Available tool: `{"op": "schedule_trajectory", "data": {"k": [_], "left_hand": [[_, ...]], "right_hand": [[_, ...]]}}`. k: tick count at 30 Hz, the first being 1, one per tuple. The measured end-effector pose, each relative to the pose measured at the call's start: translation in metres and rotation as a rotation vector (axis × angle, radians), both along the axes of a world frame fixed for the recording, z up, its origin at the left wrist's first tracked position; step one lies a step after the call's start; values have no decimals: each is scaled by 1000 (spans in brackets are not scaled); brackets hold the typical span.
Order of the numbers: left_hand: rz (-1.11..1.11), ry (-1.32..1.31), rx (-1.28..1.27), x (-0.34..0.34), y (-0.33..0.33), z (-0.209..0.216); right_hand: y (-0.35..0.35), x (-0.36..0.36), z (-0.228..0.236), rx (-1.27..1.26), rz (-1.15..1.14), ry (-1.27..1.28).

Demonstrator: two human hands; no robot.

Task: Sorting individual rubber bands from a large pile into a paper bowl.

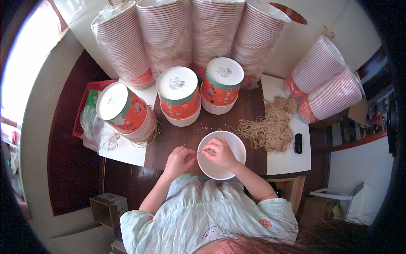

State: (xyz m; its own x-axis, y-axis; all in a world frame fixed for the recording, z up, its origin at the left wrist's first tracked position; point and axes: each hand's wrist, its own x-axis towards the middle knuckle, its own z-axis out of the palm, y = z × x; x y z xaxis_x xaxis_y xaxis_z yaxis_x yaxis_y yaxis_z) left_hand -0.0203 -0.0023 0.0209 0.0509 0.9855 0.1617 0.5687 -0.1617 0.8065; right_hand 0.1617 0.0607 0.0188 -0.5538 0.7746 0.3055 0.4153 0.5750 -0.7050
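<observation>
A white paper bucket (241,158) stands open side up at the table's front edge, close to my body. My left hand (182,161) is just outside its left rim, thumb and fingers pinched together. Over the bucket's mouth reaches my right hand (219,152), also pinching, with its fingertips close to the left ones. Between the two sets of fingertips, at the rim, shows a thin tan strand that looks like cord (198,153); its ends are hidden. Small coloured beads (205,128) lie scattered on the brown tabletop beyond the bucket.
A heap of tan cord (270,127) and a small black case (298,143) lie right. Upturned orange printed buckets (179,101) stand behind; a leaning stack (131,110) is draped with cord. Wrapped bucket stacks (165,38) line the back. A red basket (80,110) sits left.
</observation>
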Motion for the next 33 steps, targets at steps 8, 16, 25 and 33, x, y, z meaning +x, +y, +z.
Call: {"op": "schedule_trajectory", "data": {"k": [8,16,25,33], "left_hand": [[95,126,145,6,2,-1],[70,38,320,16,11,3],[41,-117,169,17,5,3],[105,-144,59,20,5,4]], "right_hand": [[0,0,3,-21,19,-7],[1,0,2,-14,27,-27],[0,0,3,-5,10,-7],[1,-1,1,-6,8,1]]}}
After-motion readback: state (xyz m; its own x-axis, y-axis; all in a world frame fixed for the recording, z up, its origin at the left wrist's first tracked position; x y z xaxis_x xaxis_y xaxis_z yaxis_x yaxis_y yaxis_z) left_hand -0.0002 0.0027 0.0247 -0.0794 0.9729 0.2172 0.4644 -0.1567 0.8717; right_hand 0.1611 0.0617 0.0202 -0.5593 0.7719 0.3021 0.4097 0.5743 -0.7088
